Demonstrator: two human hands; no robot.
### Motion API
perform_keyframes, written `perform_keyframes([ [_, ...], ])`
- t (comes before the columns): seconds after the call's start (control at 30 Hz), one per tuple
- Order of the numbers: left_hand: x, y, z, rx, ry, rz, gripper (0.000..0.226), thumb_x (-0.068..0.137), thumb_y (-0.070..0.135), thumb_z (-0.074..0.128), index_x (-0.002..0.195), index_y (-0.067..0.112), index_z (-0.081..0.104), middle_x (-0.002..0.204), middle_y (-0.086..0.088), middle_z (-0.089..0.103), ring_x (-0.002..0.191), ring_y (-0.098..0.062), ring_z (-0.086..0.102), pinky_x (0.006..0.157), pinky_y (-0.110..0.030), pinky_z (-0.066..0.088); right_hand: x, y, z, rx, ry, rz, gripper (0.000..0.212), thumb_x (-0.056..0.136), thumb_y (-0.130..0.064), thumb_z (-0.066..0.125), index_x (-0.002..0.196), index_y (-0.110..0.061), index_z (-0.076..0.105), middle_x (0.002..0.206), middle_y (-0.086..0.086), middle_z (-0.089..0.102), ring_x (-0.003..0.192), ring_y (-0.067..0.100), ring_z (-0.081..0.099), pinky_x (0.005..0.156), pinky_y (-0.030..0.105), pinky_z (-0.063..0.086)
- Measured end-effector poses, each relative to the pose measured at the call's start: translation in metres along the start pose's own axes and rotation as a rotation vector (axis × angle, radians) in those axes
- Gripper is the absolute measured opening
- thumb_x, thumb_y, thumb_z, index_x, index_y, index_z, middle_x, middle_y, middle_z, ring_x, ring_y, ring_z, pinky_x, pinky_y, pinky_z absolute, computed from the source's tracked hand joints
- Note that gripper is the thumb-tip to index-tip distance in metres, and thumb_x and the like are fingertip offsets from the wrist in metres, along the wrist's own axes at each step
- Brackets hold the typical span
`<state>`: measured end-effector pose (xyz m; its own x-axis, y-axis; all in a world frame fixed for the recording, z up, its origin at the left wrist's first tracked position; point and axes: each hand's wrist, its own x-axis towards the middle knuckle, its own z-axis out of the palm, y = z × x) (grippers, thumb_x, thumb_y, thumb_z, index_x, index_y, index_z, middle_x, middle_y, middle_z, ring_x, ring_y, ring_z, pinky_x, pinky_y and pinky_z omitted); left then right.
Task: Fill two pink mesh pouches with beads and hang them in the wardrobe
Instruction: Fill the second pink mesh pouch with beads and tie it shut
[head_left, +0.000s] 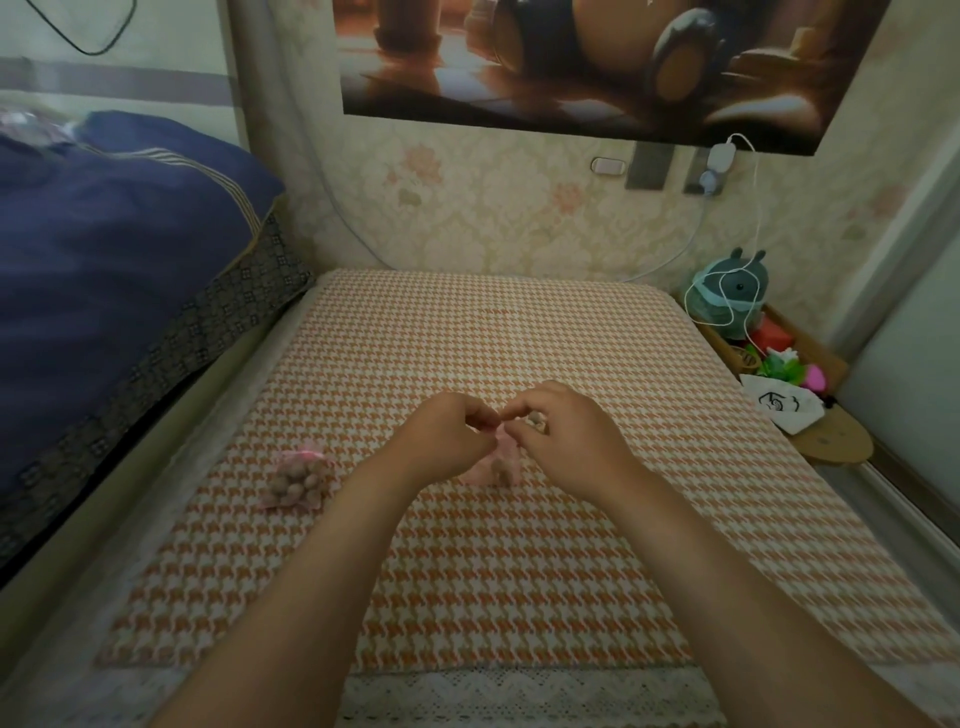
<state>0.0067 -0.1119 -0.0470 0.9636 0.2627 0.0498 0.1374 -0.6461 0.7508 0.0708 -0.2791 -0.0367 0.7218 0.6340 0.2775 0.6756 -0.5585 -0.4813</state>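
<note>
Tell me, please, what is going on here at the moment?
A person is working on a pink mesh pouch on the checked cloth. The left hand and the right hand both pinch its top, fingers curled. A bead-filled pouch lies apart to its left. Neither is hung yet.

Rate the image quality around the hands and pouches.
Head view: dim, even indoor light with no glare. Wide-angle bowing at the edges. The left hand, right hand and the pink pouch they pinch look soft. The filled pouch is slightly blurred too.
</note>
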Motion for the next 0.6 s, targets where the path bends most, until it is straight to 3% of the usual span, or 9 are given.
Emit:
perform_keyframes([
  [0.17, 0.004, -0.001, -0.001, -0.054, -0.026, 0.023, 0.021, 0.085, 0.023, 0.066, 0.103, 0.023, 0.076, 0.101, 0.011, 0.072, 0.093, -0.005, 0.066, 0.084, -0.028, 0.056, -0.001, 0.000, 0.001, -0.119, -0.140, 0.013, 0.025, 0.102, -0.038, 0.049, 0.109, -0.034, 0.073, 0.111, -0.014, 0.067, 0.098, 0.009, 0.061, 0.081, 0.035, 0.053],
  [0.3, 0.009, -0.002, -0.004, -0.129, 0.011, 0.034, 0.018, 0.090, 0.019, 0.063, 0.104, 0.022, 0.074, 0.104, 0.010, 0.070, 0.087, -0.004, 0.066, 0.072, -0.020, 0.050, -0.001, 0.010, -0.003, -0.117, -0.088, 0.079, 0.035, 0.099, -0.039, 0.048, 0.086, -0.019, 0.074, 0.083, -0.002, 0.073, 0.077, 0.019, 0.067, 0.071, 0.045, 0.057],
  [0.4, 0.017, -0.006, -0.004, -0.161, 0.096, 0.005, 0.017, 0.093, 0.016, 0.060, 0.092, 0.028, 0.072, 0.100, 0.010, 0.070, 0.082, -0.011, 0.068, 0.064, -0.019, 0.049, -0.001, 0.018, -0.011, -0.101, -0.057, 0.101, 0.036, 0.100, -0.037, 0.051, 0.080, -0.016, 0.073, 0.074, 0.000, 0.071, 0.071, 0.022, 0.065, 0.066, 0.044, 0.056],
  [0.5, 0.026, -0.017, 0.004, -0.036, 0.165, 0.010, 0.022, 0.095, 0.012, 0.055, 0.097, 0.025, 0.073, 0.108, 0.008, 0.070, 0.087, -0.007, 0.063, 0.071, -0.017, 0.046, -0.002, 0.025, -0.013, -0.076, -0.051, 0.111, 0.039, 0.100, -0.039, 0.052, 0.078, -0.014, 0.073, 0.075, 0.002, 0.072, 0.071, 0.025, 0.066, 0.068, 0.044, 0.057],
  [0.6, 0.032, -0.024, 0.019, 0.069, 0.142, 0.029, 0.030, 0.094, 0.005, 0.052, 0.111, 0.020, 0.073, 0.119, 0.004, 0.067, 0.101, -0.012, 0.062, 0.084, -0.021, 0.045, -0.003, 0.029, -0.013, -0.064, -0.052, 0.104, 0.038, 0.099, -0.037, 0.053, 0.076, -0.014, 0.073, 0.076, 0.003, 0.073, 0.072, 0.026, 0.067, 0.068, 0.046, 0.057],
])
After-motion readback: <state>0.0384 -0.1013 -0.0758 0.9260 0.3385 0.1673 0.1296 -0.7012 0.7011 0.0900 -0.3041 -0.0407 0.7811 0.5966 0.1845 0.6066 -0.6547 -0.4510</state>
